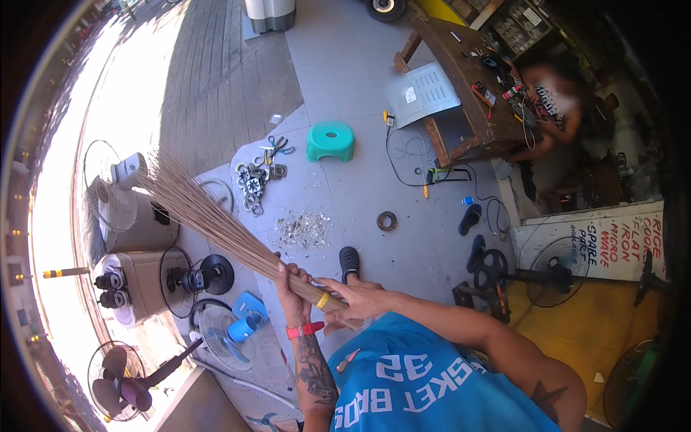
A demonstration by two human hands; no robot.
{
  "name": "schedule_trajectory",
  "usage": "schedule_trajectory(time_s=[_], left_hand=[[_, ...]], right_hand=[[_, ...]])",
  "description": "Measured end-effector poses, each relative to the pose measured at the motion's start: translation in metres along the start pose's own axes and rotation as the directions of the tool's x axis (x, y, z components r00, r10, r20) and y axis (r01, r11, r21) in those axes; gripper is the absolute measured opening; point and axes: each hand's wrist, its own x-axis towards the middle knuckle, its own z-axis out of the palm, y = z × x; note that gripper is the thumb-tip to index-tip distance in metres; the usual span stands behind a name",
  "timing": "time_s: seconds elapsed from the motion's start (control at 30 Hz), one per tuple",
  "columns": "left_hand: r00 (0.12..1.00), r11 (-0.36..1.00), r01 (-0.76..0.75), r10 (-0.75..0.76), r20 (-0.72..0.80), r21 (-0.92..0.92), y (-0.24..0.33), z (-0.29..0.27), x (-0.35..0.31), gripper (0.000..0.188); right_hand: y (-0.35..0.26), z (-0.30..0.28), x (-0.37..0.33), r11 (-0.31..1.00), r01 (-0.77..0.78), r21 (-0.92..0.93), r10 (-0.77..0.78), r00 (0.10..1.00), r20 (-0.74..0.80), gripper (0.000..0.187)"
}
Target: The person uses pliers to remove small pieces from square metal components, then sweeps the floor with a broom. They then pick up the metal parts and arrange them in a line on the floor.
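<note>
A stick broom (223,234) of long thin brown bristles is held slantwise across my front. Its spread tips point up to the left, over a grey fan part at the left side. My left hand (291,288), with a red band on the wrist, is closed round the bundle. Closer to my body, my right hand (353,297) is closed on the butt end, beside a yellow binding (323,300). A heap of pale scraps (302,229) lies on the grey floor ahead, apart from the broom.
A green stool (331,141), pliers (276,147) and metal parts (252,186) lie ahead. Fans (219,335) and boxy appliances (140,284) crowd the left. On the right are slippers (470,219), a wire coil (386,220) and a wooden table (468,86) where another person sits.
</note>
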Motion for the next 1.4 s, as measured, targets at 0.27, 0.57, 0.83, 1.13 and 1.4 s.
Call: schedule_trajectory(time_s=[0.27,0.57,0.83,1.13,1.4], left_hand=[[0.911,0.829,0.203,0.035,-0.411,0.521,-0.11,-0.102,-0.024,0.065],[0.744,0.22,0.637,0.075,-0.664,0.739,-0.342,-0.17,-0.159,0.061],[0.654,0.467,0.691,-0.078,-0.753,0.552,-0.459,-0.14,-0.158,0.052],[0.602,0.68,0.622,-0.1,-0.792,0.387,-0.524,-0.172,-0.138,0.049],[0.631,0.781,0.52,-0.079,-0.772,0.345,-0.526,-0.175,-0.159,0.048]], right_hand=[[0.127,-0.017,-0.006,0.954,-0.247,0.172,0.256,0.966,-0.032,0.094],[0.359,-0.213,0.062,0.853,-0.387,-0.351,0.236,0.885,-0.402,0.088],[0.565,-0.218,0.185,0.821,-0.401,-0.407,0.155,0.842,-0.517,0.091],[0.674,-0.038,0.198,0.905,-0.371,-0.21,0.302,0.905,-0.3,0.092],[0.582,-0.005,0.139,0.904,-0.225,-0.363,0.152,0.964,-0.219,0.091]])
